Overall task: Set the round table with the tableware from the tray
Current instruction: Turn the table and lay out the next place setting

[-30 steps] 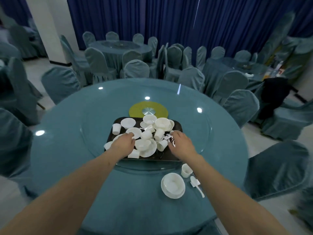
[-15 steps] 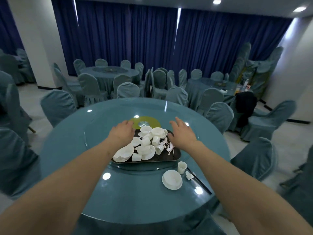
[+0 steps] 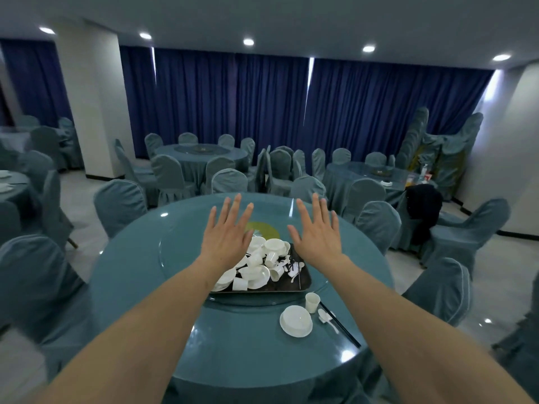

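A dark tray [image 3: 303, 282] heaped with white cups, bowls, plates and spoons sits on the glass turntable of the round teal table [image 3: 140, 284]. My left hand [image 3: 229, 234] is raised above the tray's left side, fingers straight and spread, holding nothing. My right hand [image 3: 316, 233] is raised above the tray's right end, equally spread and empty. Near the table's front right lies one place setting: a white bowl on a plate [image 3: 296, 320], a small white cup [image 3: 311, 302], a white spoon [image 3: 326, 318] and dark chopsticks [image 3: 341, 326].
Covered teal chairs [image 3: 119, 204] ring the table, with one close at the right [image 3: 440, 290]. A yellow-green disc [image 3: 264, 228] marks the turntable centre. More round tables and chairs fill the room behind, before dark blue curtains. A dark jacket [image 3: 423, 211] hangs over a chair at right.
Both hands lifted off the tray's tableware and now hover above it with fingers spread. The camera tilted upward, showing more of the room.
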Motion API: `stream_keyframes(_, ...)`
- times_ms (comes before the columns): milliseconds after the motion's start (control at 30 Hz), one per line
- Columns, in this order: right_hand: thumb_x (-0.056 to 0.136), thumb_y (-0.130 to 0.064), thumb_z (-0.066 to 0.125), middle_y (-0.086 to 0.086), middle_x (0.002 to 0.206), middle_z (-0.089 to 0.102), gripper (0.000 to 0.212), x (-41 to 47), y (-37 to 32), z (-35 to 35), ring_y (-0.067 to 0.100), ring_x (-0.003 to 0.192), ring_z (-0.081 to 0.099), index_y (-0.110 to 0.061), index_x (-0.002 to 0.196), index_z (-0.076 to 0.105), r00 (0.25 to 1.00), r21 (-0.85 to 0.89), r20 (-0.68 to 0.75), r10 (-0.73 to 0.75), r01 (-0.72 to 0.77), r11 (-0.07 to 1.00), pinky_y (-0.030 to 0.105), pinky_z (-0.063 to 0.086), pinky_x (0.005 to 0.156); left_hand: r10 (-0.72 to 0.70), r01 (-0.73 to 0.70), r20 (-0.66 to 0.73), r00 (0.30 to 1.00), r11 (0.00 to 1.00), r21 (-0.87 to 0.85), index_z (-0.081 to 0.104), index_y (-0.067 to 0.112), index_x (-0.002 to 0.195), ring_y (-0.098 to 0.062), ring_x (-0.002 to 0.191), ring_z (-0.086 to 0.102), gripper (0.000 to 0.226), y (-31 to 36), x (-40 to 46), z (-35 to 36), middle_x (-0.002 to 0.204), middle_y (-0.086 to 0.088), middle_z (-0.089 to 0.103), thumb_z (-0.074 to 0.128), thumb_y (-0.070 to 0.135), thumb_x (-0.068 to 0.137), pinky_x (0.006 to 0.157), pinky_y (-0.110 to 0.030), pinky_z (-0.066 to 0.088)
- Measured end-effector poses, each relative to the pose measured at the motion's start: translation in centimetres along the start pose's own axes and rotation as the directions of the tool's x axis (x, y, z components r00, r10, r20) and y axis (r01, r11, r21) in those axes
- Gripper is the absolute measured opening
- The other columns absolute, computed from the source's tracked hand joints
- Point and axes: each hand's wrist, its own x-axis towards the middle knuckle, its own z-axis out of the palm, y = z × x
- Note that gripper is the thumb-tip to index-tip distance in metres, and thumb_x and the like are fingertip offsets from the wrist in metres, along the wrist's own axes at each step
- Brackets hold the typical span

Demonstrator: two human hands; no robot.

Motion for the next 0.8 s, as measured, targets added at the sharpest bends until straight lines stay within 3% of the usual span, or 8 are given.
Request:
stream_keyframes(167,0.102,-0.063,0.013,0.009,0.168,-0.023,0.069,-1.8,-0.9,-1.2,0.028,0.154,-0.023,-0.034,0.161,-0.009,1.0,0.018,0.004,-0.014,0.014,1.0,0.055,-0.006,0.125,-0.036,0.036,-0.003,0.999,0.999,0.031,-0.008,0.031,0.157,-0.029,0.151,-0.018,0.067,0.3,-2.0,-1.2,0.163,-0.006,-0.023,0.009,0.062,0.1,0.121,-0.057,0.002)
stream_keyframes(367,0.104,-0.061,0.012,0.009,0.167,-0.024,0.066,-3.0,-3.6,-1.0,0.027,0.154,-0.023,-0.036,0.16,-0.013,0.995,0.072,0.051,-0.08,0.077,0.994,0.054,-0.006,0.125,-0.143,0.14,0.021,0.99,0.986,0.092,-0.013,0.03,0.156,-0.031,0.15,-0.019,0.068,-2.4,-5.9,-3.7,0.162,-0.007,-0.026,0.005,0.062,0.099,0.121,-0.056,0.003)
stream_keyframes(467,0.106,-0.057,0.016,0.008,0.168,-0.023,0.065,-3.5,-7.0,-0.5,0.026,0.155,-0.022,-0.036,0.161,-0.01,0.989,0.119,0.057,-0.138,0.13,0.984,0.054,-0.005,0.126,-0.209,0.204,0.03,0.977,0.971,0.122,-0.014,0.03,0.156,-0.031,0.151,-0.017,0.068,-5.2,-9.1,-5.2,0.162,-0.008,-0.023,-0.001,0.061,0.097,0.122,-0.054,0.002)
stream_keyframes(800,0.106,-0.052,0.019,0.011,0.169,-0.017,0.063,-6.0,-23.6,-0.7,0.029,0.156,-0.014,-0.034,0.161,-0.006,0.913,0.246,0.029,-0.407,0.388,0.888,0.054,0.001,0.126,-0.451,0.443,-0.013,0.892,0.87,0.218,-0.012,0.032,0.156,-0.03,0.151,-0.014,0.065,-17.2,-21.1,-11.3,0.164,-0.007,-0.019,0.01,0.059,0.101,0.123,-0.052,0.002)
